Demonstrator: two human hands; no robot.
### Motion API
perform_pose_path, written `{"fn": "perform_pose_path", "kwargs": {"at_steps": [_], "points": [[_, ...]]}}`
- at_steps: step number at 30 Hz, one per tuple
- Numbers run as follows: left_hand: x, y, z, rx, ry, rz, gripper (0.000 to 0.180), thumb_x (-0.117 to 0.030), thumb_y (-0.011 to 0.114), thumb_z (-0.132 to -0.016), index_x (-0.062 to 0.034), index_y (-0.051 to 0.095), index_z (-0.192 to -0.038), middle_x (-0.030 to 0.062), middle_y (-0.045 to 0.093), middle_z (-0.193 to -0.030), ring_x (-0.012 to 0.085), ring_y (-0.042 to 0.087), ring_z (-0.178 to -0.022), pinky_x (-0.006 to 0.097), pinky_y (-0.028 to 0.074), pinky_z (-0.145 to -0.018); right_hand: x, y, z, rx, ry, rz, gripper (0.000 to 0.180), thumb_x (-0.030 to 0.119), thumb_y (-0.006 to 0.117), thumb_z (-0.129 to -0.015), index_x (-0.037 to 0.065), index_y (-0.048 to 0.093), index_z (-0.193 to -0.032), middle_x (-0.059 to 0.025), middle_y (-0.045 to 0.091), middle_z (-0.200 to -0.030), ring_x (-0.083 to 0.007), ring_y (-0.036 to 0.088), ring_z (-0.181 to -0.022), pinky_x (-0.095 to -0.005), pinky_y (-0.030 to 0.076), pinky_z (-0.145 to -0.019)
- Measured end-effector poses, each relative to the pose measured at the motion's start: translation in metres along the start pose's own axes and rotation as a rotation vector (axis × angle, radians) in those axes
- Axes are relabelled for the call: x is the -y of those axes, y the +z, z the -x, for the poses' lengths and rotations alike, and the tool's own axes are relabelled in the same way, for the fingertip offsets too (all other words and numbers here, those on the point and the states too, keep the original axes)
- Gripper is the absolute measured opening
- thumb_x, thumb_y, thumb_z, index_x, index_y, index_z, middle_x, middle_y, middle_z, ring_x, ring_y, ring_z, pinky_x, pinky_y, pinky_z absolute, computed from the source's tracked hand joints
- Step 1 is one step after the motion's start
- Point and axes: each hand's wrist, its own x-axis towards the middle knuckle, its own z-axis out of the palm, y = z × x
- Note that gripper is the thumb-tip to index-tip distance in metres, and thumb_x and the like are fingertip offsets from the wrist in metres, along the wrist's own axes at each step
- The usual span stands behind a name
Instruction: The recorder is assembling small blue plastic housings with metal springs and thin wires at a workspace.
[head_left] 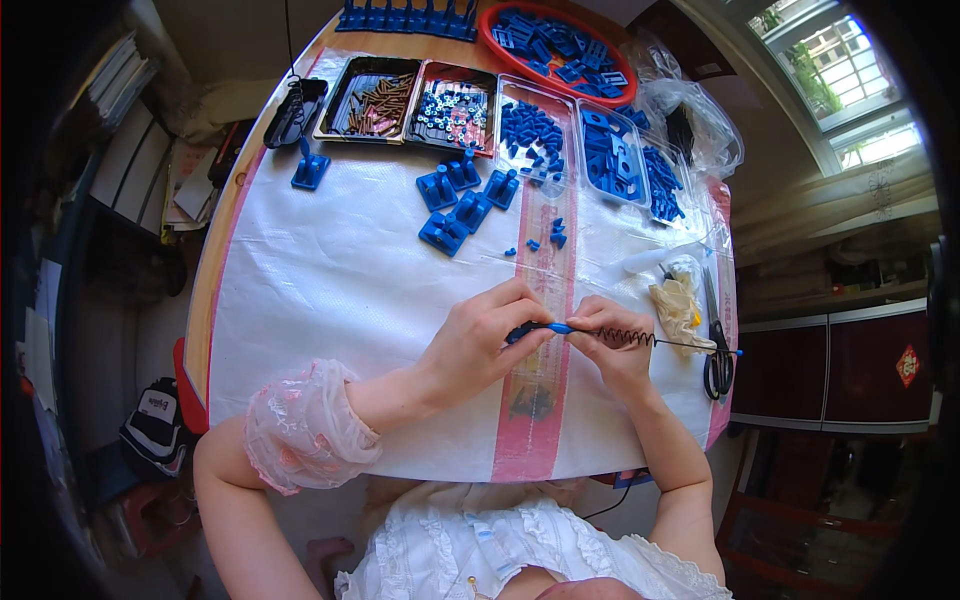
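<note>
Over the middle of the table, my left hand (478,335) is closed on a small blue plastic piece (557,328) that pokes out between both hands' fingertips. My right hand (612,342) pinches the other end of it, close to a black coil spring (640,337). A thin dark rod (690,345) runs out of the spring to the right, ending in a blue tip. How the piece joins the spring is hidden by my fingers. Farther off lie several assembled blue plastic parts (470,208) with upright knobs on square bases. A few small blue bits (557,235) lie beside them.
Along the far side stand trays of brass-coloured screws (385,105), nuts (450,112) and small blue parts (530,128). Behind them is a red basin (632,90) of blue pieces. Black-handled scissors (718,370) and a crumpled cream-coloured thing (678,310) lie at right.
</note>
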Motion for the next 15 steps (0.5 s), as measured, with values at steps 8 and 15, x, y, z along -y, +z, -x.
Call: {"fn": "perform_pose_path", "kwargs": {"at_steps": [8, 15], "points": [[-0.0012, -0.0011, -0.0005, 0.002, 0.019, -0.030, 0.014, -0.003, 0.073, -0.086, -0.0036, 0.070, -0.100, 0.0089, 0.063, -0.092, 0.0242, 0.065, -0.079, 0.033, 0.052, -0.067, -0.0012, 0.0004, 0.0003, 0.008, -0.027, -0.008, 0.017, -0.011, 0.072, -0.084, -0.003, 0.074, -0.099, -0.0127, 0.070, -0.096, -0.0155, 0.065, -0.088, -0.0249, 0.050, -0.075], [-0.0014, -0.0008, -0.0004, 0.021, -0.013, 0.003, 0.014, -0.003, 0.072, -0.087, -0.0032, 0.071, -0.101, 0.0085, 0.063, -0.091, 0.0222, 0.064, -0.078, 0.032, 0.051, -0.065, -0.0017, 0.0007, 0.0012, 0.003, -0.021, -0.007, 0.016, -0.011, 0.071, -0.084, -0.004, 0.074, -0.099, -0.0139, 0.070, -0.097, -0.0166, 0.065, -0.089, -0.0258, 0.051, -0.077]]}}
